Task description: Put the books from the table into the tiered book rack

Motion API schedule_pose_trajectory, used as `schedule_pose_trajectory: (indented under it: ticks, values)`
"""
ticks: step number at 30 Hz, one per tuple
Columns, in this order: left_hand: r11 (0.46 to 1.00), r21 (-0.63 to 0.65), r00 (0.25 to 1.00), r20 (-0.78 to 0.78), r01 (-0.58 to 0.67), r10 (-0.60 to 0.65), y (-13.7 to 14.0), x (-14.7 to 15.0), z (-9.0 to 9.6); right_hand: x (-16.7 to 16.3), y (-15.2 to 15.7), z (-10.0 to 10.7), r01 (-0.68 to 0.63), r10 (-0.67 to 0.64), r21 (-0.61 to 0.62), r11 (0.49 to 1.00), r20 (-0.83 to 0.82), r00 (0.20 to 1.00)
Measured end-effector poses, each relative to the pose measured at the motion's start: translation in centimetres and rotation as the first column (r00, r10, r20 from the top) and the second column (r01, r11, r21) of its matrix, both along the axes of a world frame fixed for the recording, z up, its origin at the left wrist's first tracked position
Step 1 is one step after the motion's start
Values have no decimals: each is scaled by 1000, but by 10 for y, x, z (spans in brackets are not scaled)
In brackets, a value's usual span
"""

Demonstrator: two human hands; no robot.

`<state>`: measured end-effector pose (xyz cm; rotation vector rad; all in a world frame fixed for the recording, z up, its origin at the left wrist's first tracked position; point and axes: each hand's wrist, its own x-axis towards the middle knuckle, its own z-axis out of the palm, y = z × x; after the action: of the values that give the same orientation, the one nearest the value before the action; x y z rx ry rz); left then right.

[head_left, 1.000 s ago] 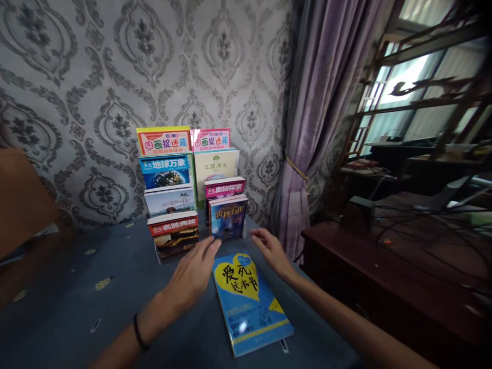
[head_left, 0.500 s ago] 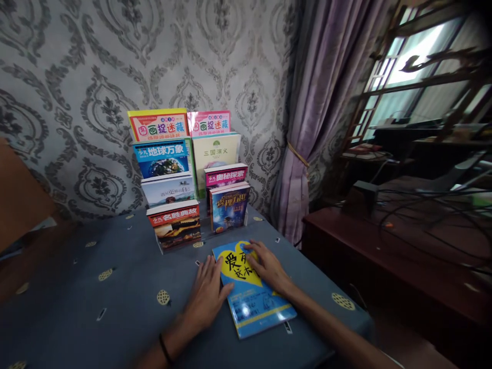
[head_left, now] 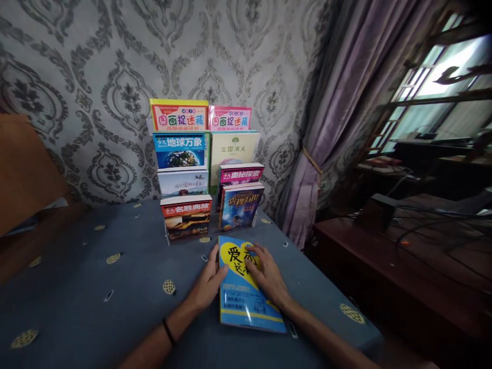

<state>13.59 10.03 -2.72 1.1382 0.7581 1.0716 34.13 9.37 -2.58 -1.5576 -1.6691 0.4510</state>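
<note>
A blue paperback book (head_left: 246,307) with a yellow heart and black brush lettering lies front cover up on the table. My left hand (head_left: 207,279) grips its left edge, with the thumb on the cover and the fingertips partly hidden behind the edge. Across the upper right of the cover lies my right hand (head_left: 269,277), its fingers spread flat over part of the lettering. Behind the book, a clear tiered stand (head_left: 167,237) holds two columns of upright books, among them a dark blue fantasy book (head_left: 242,207) and a red-topped book (head_left: 187,218).
A blue-grey tablecloth (head_left: 134,287) with pineapple prints covers the table. Patterned wallpaper (head_left: 115,92) rises behind. To the right are a tied purple curtain (head_left: 307,174) and a dark red bench (head_left: 369,256) with black cables. A brown box-like shape (head_left: 26,169) stands at left.
The book has turned slightly, its left edge now more in line with my view. My left hand has closed in on that edge. The camera view has shifted a little left.
</note>
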Motion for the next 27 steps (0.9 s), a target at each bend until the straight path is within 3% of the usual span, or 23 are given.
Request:
schedule_pose_trajectory:
  ticks: [4,8,11,14,15,17,18,19,21,22,24,26,27]
  values:
    - [984,-176,976,207,-29,66,-4,3,8,-11,3,-6,5,-3,25,1000,-91,996]
    - [960,-272,963,269,66,10,-4,-4,26,-20,8,-5,60,-64,-23,998,-406,912]
    - [960,-276,959,282,49,32,-1,-7,33,-27,9,8,-38,-131,-213,976,-722,679]
    - [977,-213,978,199,-27,70,3,-11,34,-33,8,25,-387,-178,-348,854,-894,412]
    - [987,-146,990,108,-70,86,4,-15,36,-34,8,29,-469,-183,-340,816,-919,348]
    - [981,113,970,-168,-157,175,7,-25,44,-35,7,34,-537,-176,-293,791,-949,260]
    - [939,293,911,-311,-179,271,10,-32,52,-35,7,35,-546,-170,-273,792,-958,231]
    - [862,481,821,-420,-162,388,13,-40,62,-34,8,34,-550,-167,-258,795,-963,211]
    - [637,767,601,-474,-76,643,23,-53,89,-32,9,32,-554,-162,-241,797,-969,189]
    - [541,841,494,-482,29,723,29,-59,104,-31,10,30,-552,-158,-234,800,-970,183]
    - [406,885,321,-461,226,827,44,-66,135,-29,12,26,-554,-152,-224,802,-973,173]
    - [350,858,202,-444,375,873,60,-68,161,-27,14,22,-571,-139,-203,795,-978,155]
    - [351,831,147,-449,432,881,67,-68,171,-26,15,20,-582,-128,-187,791,-982,140]
